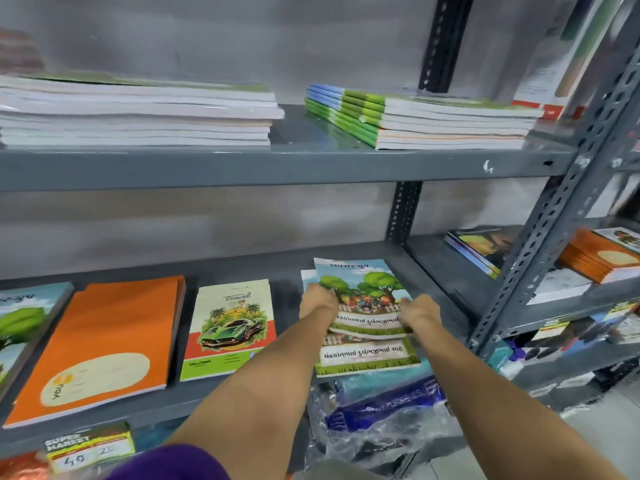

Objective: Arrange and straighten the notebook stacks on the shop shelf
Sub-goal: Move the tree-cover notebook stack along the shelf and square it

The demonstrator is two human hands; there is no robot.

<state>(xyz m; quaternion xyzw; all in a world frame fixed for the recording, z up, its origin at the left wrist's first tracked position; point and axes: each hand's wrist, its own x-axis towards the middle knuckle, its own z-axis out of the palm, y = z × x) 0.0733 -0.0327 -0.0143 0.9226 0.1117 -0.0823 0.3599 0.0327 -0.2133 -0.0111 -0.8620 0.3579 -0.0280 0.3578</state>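
A small stack of tree-cover notebooks (pixel 360 289) lies on the grey middle shelf (pixel 284 271), right of centre. The top notebook is shifted back from the one beneath (pixel 367 355), whose front edge overhangs the shelf lip. My left hand (pixel 317 301) grips the top notebook's left edge. My right hand (pixel 419 315) grips its right edge. To the left lie a green car "Travel" notebook (pixel 230 327), an orange notebook stack (pixel 104 344) and another tree-cover notebook (pixel 24 323) at the far left.
Two taller notebook stacks (pixel 138 112) (pixel 433 123) sit on the upper shelf. A slotted metal upright (pixel 554 209) stands at the right, with more books (pixel 485 251) and an orange stack (pixel 595 258) beyond. Plastic-wrapped goods (pixel 381 407) lie below.
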